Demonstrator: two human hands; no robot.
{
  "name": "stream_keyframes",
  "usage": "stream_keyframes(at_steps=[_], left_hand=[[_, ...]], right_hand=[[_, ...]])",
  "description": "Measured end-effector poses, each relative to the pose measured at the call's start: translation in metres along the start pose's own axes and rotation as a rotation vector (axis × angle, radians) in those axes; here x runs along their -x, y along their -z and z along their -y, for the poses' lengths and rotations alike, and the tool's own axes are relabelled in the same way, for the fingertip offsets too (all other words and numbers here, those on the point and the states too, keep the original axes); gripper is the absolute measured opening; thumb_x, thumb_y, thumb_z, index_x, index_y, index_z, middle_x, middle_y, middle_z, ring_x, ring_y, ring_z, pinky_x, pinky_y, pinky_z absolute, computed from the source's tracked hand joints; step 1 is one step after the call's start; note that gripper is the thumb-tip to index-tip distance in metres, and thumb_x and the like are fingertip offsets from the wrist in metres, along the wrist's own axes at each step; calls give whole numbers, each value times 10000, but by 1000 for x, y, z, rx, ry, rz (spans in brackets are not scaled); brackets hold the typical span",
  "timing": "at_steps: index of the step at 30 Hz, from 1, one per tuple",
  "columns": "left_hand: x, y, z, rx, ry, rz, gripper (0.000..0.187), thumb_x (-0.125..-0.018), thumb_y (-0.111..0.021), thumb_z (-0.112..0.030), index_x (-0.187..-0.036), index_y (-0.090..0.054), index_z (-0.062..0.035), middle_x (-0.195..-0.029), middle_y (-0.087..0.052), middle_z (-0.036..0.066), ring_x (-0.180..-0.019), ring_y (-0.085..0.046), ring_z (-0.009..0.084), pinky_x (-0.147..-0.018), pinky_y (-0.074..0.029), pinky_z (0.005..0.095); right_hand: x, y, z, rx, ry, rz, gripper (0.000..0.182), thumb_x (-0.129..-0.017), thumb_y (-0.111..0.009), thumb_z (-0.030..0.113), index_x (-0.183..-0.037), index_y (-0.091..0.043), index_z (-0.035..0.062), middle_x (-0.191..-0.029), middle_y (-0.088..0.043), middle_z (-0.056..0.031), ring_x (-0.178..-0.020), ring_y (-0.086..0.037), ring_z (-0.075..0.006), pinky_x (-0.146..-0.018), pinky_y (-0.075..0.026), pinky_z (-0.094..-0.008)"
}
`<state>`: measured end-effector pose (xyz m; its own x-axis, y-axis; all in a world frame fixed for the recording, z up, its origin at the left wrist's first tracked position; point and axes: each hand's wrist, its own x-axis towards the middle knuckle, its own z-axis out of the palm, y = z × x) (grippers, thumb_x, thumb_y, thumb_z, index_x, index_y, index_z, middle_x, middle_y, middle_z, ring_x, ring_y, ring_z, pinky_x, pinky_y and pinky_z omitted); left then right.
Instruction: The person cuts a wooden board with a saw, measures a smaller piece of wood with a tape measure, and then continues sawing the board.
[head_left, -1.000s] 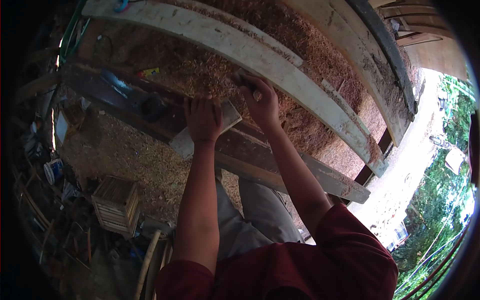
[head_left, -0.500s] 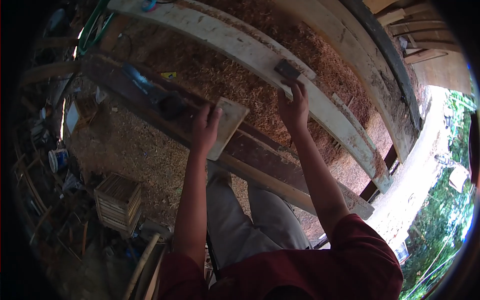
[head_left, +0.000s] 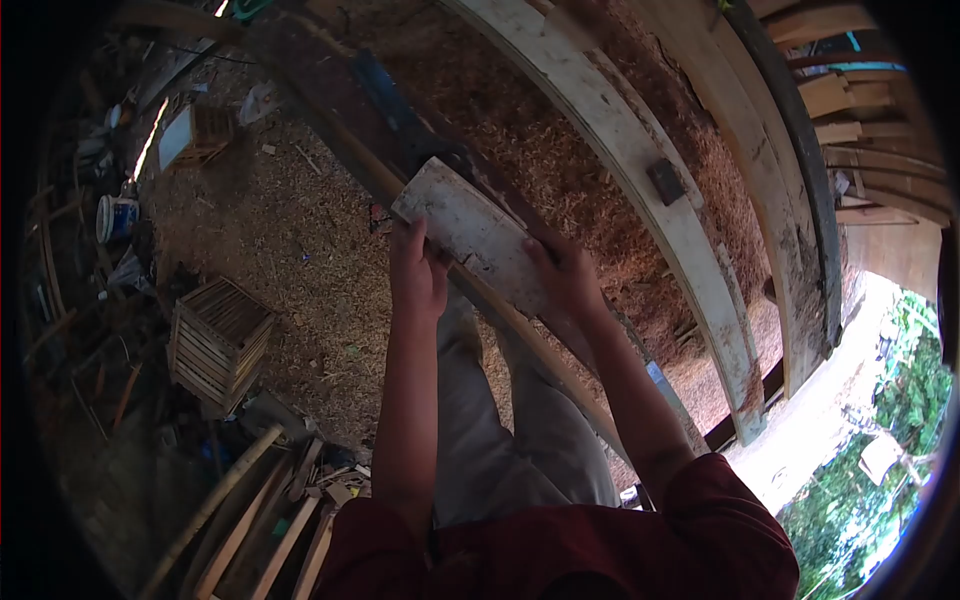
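A flat, pale wooden board with a scuffed, whitish face lies slantwise between my hands, above the dark wooden bench. My left hand grips its near left edge, fingers curled beneath. At the opposite, right end, my right hand is closed on the board, with the fingertips partly hidden. Just beyond the board, a long blue tool with a dark lump at its near end rests on the bench. A small dark block sits on the long whitish plank, apart from both hands.
Thick planks stretch along the right side, and wood shavings cover the ground. To the left stand a slatted wooden crate and a white-and-blue bucket. Wood offcuts are piled at lower left.
My right hand has left the dark block on the plank and taken hold of the board's right end. The board has turned to lie lengthwise between both hands. The view has shifted.
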<state>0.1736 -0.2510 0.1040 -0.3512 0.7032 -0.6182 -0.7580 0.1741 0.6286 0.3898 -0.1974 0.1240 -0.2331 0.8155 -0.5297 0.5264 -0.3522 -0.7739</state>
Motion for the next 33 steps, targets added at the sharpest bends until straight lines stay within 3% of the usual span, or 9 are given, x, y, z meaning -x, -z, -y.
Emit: stream_keyframes(at_steps=[3,5,9,12,15,17,23,29,33], left_hand=[[2,21,-9,-36,-11,20,586,-1060,-647,-232,-1567,-377,-118,-1460,-563,88,-1320,-599,245,-1008,-577,433],[3,39,-15,-4,19,31,605,-1045,-664,-166,-1566,-357,-132,-1426,-577,73,-1242,-649,218,-885,-652,366],[4,56,-32,8,4,1,684,-1000,-675,-27,-1574,-318,-128,-1429,-572,97,-1259,-647,244,-929,-651,389],[0,71,-46,23,-2,-25,731,-979,-662,42,-1583,-284,-121,-1457,-550,118,-1333,-609,265,-1025,-617,456],[-12,88,-57,69,-19,-46,804,-941,-668,105,-1589,-253,-127,-1467,-533,139,-1360,-591,275,-1102,-580,477],[-20,95,-65,103,-60,-52,833,-923,-674,127,-1590,-246,-130,-1474,-523,150,-1364,-588,285,-1143,-555,480],[-51,97,-140,35,12,-38,819,-936,-667,113,-1593,-235,-118,-1455,-544,157,-1341,-611,292,-1155,-543,453],[-117,117,-178,8,-9,2,532,-1021,-647,-36,-1490,-406,-107,-1311,-615,92,-1122,-653,198,-946,-563,411],[-132,77,-225,-80,-48,-43,486,-1050,-622,-70,-1495,-426,-76,-1233,-621,83,-1024,-639,183,-863,-573,395]], right_hand=[[-13,-14,6,108,158,55,287,-1033,-715,257,-1225,-747,46,-1018,-777,-153,-952,-736,-165,-836,-569,-350],[-22,-25,20,140,225,74,271,-1028,-720,237,-1214,-747,41,-1024,-777,-148,-950,-749,-191,-826,-571,-354],[-42,-51,44,98,362,77,244,-997,-737,201,-1184,-757,47,-965,-752,-179,-890,-747,-282,-763,-576,-385],[-58,-70,59,118,446,1,221,-992,-735,170,-1174,-753,45,-1023,-739,-165,-907,-738,-285,-736,-584,-382],[-64,-84,83,138,378,-46,213,-993,-724,146,-1175,-745,38,-1080,-724,-161,-922,-730,-294,-732,-598,-378],[-68,-92,91,171,373,-46,228,-1024,-693,151,-1218,-736,41,-1127,-726,-146,-974,-734,-267,-789,-607,-362],[-83,-117,119,96,276,-96,217,-1012,-701,140,-1199,-741,36,-1097,-724,-171,-961,-736,-288,-781,-604,-374],[-101,-129,173,23,202,-209,231,-1039,-673,181,-1224,-740,59,-1149,-750,-149,-1005,-741,-287,-851,-570,-395],[-129,-134,191,65,239,-249,236,-1041,-671,182,-1227,-735,53,-1137,-751,-149,-1003,-739,-290,-852,-571,-392]])
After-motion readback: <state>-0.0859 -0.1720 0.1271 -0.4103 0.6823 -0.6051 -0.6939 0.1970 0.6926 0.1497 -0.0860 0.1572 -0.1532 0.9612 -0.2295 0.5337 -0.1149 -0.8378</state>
